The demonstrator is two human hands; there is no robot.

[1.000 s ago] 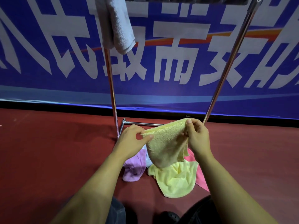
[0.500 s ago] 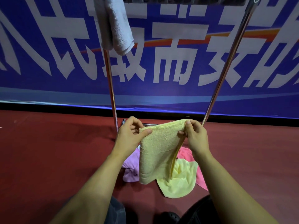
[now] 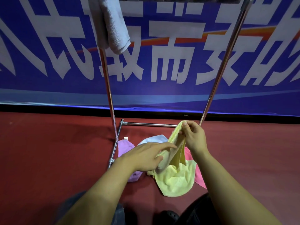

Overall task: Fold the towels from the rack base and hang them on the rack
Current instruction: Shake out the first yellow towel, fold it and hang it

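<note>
My right hand (image 3: 194, 138) pinches the top of a pale yellow towel (image 3: 176, 149), which hangs down narrow and doubled over in front of the rack's base. My left hand (image 3: 144, 157) reaches in from the left with fingers stretched out, the fingertips touching the hanging towel's lower part. Beneath it on the red floor lie a brighter yellow towel (image 3: 178, 181), a pink towel (image 3: 198, 174), a purple towel (image 3: 125, 147) and a whitish towel (image 3: 154, 138). A white folded towel (image 3: 113, 25) hangs over the rack's top bar at the upper left.
The rack's two chrome uprights (image 3: 107, 78) (image 3: 224, 62) rise from a low base bar (image 3: 151, 124) and a side foot (image 3: 114, 151). A blue banner (image 3: 162, 95) with white characters stands right behind. My dark shoe (image 3: 168, 215) is at the bottom edge.
My left hand has let go of the towel's top corner and dropped lower with fingers extended. The towel, spread between both hands before, now hangs from my right hand alone.
</note>
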